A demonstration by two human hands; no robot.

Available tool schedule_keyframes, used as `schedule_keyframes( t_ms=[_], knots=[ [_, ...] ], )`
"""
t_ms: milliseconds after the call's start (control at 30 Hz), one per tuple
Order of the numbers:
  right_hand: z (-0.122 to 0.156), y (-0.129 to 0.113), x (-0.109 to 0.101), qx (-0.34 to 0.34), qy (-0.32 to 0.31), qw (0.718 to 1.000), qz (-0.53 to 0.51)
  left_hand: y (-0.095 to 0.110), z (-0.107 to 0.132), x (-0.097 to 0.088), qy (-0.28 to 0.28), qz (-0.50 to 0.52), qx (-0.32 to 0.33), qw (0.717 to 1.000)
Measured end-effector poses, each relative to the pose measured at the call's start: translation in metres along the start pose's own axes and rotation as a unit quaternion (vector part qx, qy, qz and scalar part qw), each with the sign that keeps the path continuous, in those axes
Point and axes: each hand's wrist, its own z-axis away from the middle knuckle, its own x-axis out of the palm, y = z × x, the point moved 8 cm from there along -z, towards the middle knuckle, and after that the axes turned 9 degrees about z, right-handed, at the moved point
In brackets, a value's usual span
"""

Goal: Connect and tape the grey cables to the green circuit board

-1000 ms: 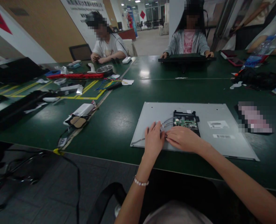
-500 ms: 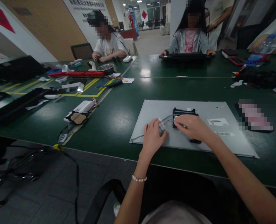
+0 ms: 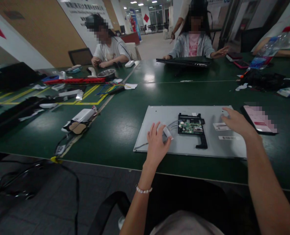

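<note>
Two open hands on a grey panel (image 3: 159, 114)
The left hand (image 3: 156, 143) lies flat and grips nothing, with the circuit board (image 3: 191, 126) at its 2 o'clock. Farther, the right hand (image 3: 235, 121) is spread empty at the board's 3 o'clock.

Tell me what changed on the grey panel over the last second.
The right hand lifted off the circuit board and swung right across the grey panel to the white label, fingers open and empty. The board, partly covered half a second ago, now shows fully. The left hand stayed by the white connector and wires. Panel and board lie as before.
</note>
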Motion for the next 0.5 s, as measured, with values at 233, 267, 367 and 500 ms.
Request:
schedule_keyframes(
  t_ms=[233, 267, 367, 500],
  knots=[
    [-0.007, 0.041, 0.020, 0.080, -0.023, 0.996, 0.025, 0.001, 0.000, -0.018, 0.085, 0.036, 0.001, 0.996],
    [-0.008, 0.043, 0.020, 0.077, -0.016, 0.997, 0.027, 0.000, 0.000, -0.021, 0.095, 0.035, -0.003, 0.995],
    [-0.008, 0.040, 0.018, 0.050, 0.004, 0.998, 0.023, -0.002, 0.000, -0.025, 0.118, 0.031, -0.009, 0.993],
    [-0.006, 0.030, 0.015, 0.038, 0.003, 0.999, 0.012, -0.005, -0.001, -0.027, 0.126, 0.028, -0.013, 0.992]
  ],
)
